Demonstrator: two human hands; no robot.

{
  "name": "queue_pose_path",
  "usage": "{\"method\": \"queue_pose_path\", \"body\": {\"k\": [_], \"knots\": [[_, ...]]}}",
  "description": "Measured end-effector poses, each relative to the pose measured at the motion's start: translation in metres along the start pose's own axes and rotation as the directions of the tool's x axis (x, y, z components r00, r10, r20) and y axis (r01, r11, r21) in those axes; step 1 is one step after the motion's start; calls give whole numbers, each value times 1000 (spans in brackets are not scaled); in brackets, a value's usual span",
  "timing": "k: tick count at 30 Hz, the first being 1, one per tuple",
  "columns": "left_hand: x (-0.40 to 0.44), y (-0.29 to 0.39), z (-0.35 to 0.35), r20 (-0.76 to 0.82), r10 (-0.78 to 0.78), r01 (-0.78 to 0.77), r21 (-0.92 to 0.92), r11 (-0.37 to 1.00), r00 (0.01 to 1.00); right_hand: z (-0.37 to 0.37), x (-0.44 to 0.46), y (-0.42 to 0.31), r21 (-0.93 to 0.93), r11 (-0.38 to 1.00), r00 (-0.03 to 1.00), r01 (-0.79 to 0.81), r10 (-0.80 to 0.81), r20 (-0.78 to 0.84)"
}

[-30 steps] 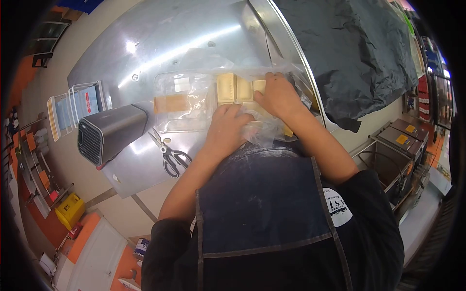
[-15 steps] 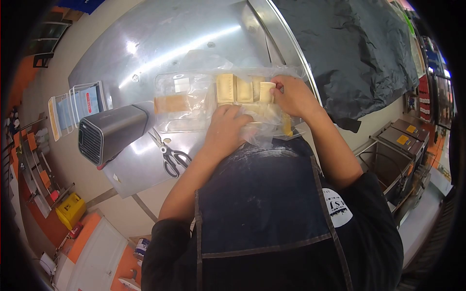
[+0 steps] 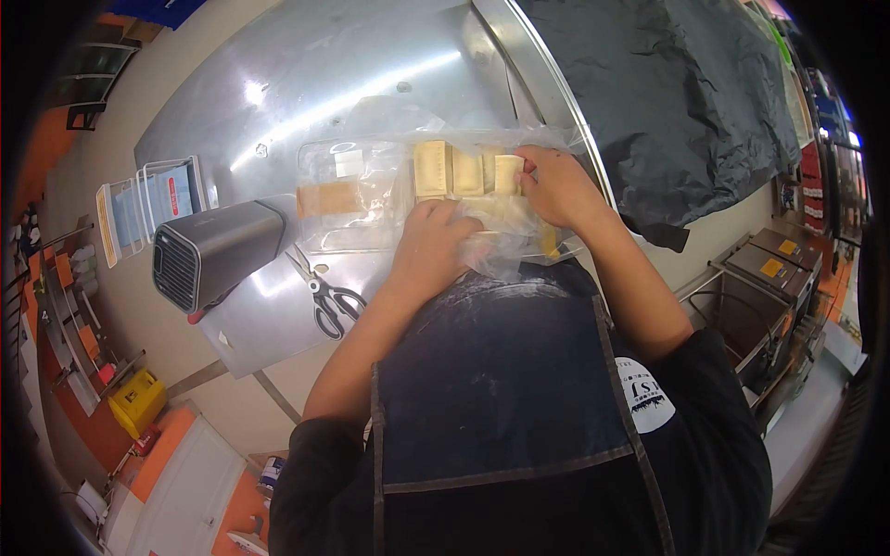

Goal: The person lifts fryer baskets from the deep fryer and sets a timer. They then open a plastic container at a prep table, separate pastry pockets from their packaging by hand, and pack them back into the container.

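Pale yellow rectangular pastries (image 3: 432,170) with pricked edges lie in a row in a clear plastic tray (image 3: 320,243). My right hand (image 3: 558,188) pinches the rightmost pastry (image 3: 507,173) between thumb and fingertips, and it sits slightly tilted. Clear plastic film (image 3: 501,250) is bunched over the near side of the tray and partly covers more pastries. Against this film, at the tray's near edge, rests my left hand (image 3: 428,248) with its fingers curled. What its fingertips grip is partly hidden.
Scissors (image 3: 324,298) lie open on the steel table (image 3: 222,111), left of my left forearm. A grey box-shaped appliance (image 3: 221,250) and a wire rack (image 3: 148,208) stand further left. Black sheeting (image 3: 667,111) covers the surface beyond the metal edge at right.
The right hand has shifted very slightly left with the pastry still pinched. The left hand stays nearly where it was. The whole view has moved a little.
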State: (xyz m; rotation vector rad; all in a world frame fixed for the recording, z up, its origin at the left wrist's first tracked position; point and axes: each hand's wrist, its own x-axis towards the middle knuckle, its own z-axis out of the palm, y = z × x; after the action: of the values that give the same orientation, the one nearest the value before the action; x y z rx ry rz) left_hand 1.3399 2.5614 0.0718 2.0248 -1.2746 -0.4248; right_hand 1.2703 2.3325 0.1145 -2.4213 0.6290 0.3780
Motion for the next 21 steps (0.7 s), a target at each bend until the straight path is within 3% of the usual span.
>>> {"method": "queue_pose_path", "body": {"k": [15, 21], "knots": [[0, 3, -1, 15, -30, 30, -16, 999, 999, -1, -3, -5, -28, 999, 999, -35, 35, 28], [5, 8, -8, -45, 37, -37, 4, 999, 998, 7, -22, -1, 15, 988, 964, 156, -149, -222]]}}
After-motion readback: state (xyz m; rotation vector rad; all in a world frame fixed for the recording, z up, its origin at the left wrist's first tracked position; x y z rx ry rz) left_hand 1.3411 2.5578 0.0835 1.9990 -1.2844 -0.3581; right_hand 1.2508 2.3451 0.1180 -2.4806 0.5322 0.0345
